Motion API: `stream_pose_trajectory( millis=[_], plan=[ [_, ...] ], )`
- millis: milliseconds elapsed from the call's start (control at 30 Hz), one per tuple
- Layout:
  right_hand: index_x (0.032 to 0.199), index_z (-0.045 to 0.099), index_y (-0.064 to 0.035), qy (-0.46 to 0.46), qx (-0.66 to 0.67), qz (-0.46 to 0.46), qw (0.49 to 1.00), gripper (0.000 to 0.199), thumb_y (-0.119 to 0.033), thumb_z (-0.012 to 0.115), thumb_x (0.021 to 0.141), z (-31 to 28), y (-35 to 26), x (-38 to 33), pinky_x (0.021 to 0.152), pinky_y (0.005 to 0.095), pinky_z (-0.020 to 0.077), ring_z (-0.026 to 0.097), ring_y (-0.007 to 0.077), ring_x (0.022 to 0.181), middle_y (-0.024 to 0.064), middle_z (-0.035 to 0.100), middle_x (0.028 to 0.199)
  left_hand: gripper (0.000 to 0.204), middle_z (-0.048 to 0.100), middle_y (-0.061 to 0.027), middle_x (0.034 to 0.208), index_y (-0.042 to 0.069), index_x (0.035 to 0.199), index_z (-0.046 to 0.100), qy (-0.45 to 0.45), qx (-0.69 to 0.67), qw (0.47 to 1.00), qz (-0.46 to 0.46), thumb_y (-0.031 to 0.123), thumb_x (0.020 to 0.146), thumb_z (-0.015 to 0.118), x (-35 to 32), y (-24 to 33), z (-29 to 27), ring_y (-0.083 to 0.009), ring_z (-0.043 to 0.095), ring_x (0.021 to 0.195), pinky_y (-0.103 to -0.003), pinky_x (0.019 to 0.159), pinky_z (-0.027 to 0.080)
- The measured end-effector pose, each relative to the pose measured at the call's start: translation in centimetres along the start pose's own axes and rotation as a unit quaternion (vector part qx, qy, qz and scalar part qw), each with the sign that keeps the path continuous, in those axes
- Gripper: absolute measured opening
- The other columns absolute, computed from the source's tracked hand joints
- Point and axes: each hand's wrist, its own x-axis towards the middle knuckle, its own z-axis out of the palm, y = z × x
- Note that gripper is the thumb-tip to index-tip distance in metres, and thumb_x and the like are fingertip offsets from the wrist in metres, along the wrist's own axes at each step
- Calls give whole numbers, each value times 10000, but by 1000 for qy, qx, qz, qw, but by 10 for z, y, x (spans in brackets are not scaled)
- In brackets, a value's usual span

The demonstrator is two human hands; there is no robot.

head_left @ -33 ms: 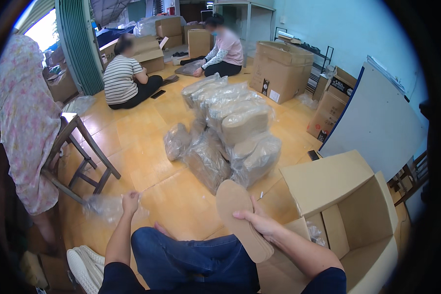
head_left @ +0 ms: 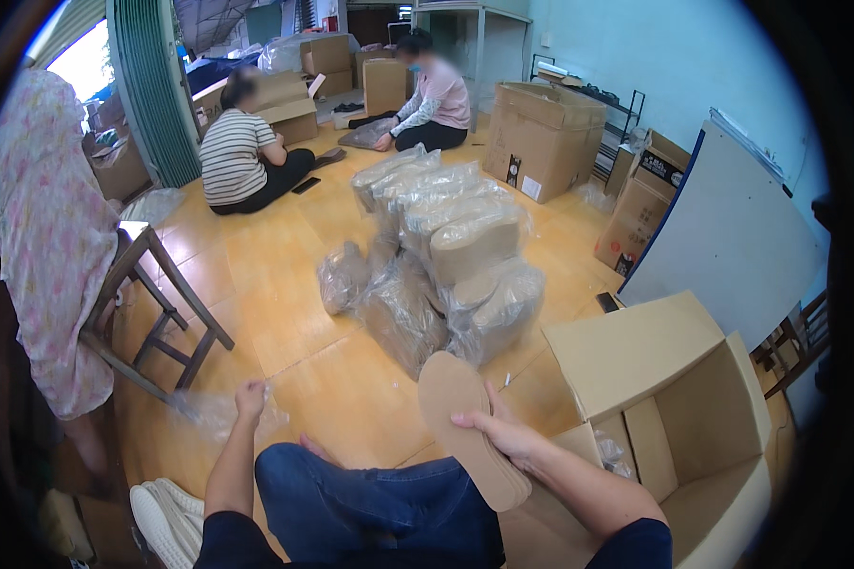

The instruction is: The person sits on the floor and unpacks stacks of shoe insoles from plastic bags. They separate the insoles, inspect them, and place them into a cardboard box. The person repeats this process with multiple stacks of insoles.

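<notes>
My right hand (head_left: pixel 505 429) is closed round a small stack of tan shoe insoles (head_left: pixel 455 398), thumb across the top one and fingers underneath. The stack tilts above my right knee. Over the floor to the left, my left hand (head_left: pixel 250 398) is closed in a pinch on a clear plastic bag (head_left: pixel 213 414), which hangs limp and blurred beside it. Ahead of me stands a pile of clear bags packed with insoles (head_left: pixel 474 242), stacked in layers.
An open cardboard box (head_left: pixel 731 417) stands at my right. Pale shoe soles (head_left: pixel 166 517) lie by my left side, near a wooden stool (head_left: pixel 176 322) and a standing person. Two people sit farther back among boxes. A whiteboard (head_left: pixel 731 228) leans at the right.
The plastic bag at my left hand has shifted and looks flatter. My left hand is slightly lower. The insoles stay in my right hand.
</notes>
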Motion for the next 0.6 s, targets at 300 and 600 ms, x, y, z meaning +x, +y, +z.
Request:
stream_pose_trajectory(
  millis=[300,600],
  plan=[
    [1523,27,-59,-11,0,-6,1000,1053,-287,747,789,7,-4,13,890,361,504,532,266,1163,208,444,1355,466,615,-150,1085,9,1276,467,-116,-286,937,-161,233,904,635,57,-61,11,-270,618,965,-381,775,527],
    [1526,-13,-28,14,7,48,999,1097,-300,749,785,3,-2,24,971,365,452,479,278,1240,218,403,1410,815,575,-199,1277,27,1440,355,-381,117,915,67,231,775,780,-13,-91,17,-271,571,1166,-376,942,501]
  ],
)
